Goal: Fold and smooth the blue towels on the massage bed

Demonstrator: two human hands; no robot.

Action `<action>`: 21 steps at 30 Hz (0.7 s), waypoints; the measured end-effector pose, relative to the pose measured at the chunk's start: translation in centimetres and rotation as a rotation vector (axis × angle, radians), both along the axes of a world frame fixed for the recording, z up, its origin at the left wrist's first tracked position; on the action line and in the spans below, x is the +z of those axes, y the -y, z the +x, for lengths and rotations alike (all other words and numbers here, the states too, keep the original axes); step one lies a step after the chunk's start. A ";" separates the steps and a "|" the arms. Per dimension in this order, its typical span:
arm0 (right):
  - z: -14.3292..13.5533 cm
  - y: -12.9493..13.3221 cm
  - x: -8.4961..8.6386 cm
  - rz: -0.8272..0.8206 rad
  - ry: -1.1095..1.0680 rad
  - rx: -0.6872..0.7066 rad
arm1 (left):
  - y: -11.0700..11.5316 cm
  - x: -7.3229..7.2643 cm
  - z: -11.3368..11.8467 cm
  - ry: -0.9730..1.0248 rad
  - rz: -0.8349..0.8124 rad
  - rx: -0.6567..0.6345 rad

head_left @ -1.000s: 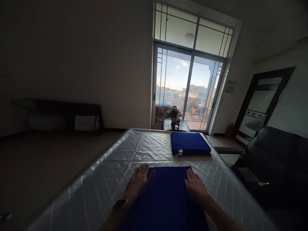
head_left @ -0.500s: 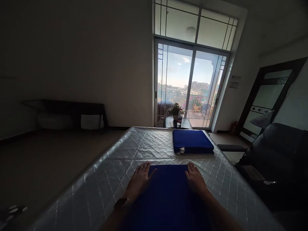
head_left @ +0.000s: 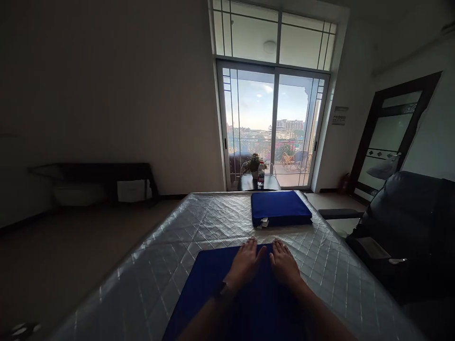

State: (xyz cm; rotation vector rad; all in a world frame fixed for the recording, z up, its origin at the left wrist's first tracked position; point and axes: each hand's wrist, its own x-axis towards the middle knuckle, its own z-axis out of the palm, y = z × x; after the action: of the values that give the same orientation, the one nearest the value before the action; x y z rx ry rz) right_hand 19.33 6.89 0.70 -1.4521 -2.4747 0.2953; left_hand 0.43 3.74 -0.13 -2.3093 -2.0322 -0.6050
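A dark blue fabric piece [head_left: 202,279] lies flat before me on a silver quilted cover [head_left: 156,265]. My left hand [head_left: 247,261] rests palm down near its far edge, fingers stretched out, with a dark band on the wrist. Just to the right, my right hand [head_left: 284,263] is also laid flat at that edge, fingers extended, a small gap from the left. Beyond both hands sits a neat stack of folded blue fabric [head_left: 280,206] with white tags at its near left corner. The near part of the fabric piece is partly hidden by my forearms.
Behind the covered surface stands a small dark table with a potted plant [head_left: 255,165] and a bottle [head_left: 261,174], before a sliding glass door [head_left: 256,109]. A black leather chair [head_left: 408,222] is at the right. A low dark frame [head_left: 106,171] stands by the left wall.
My left hand has moved right across the fabric, close to my right hand. More of the fabric's left side now shows. The view has shifted slightly.
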 end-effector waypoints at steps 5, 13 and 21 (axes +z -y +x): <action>0.3 -0.7 -1.5 0.095 0.058 0.086 | -3.1 -1.2 7.7 0.069 0.065 -0.176; 0.5 -1.0 -2.3 0.129 0.072 0.086 | -2.8 -2.7 7.0 0.108 0.057 -0.175; 0.1 -0.3 -0.4 0.003 0.026 0.011 | -0.2 -1.9 3.4 0.038 -0.049 -0.020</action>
State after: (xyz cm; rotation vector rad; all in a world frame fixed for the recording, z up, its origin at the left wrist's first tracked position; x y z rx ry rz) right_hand 19.39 7.23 0.34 -1.4510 -2.5033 0.2757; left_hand 3.87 3.90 -2.02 -2.3666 -2.0653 -0.6110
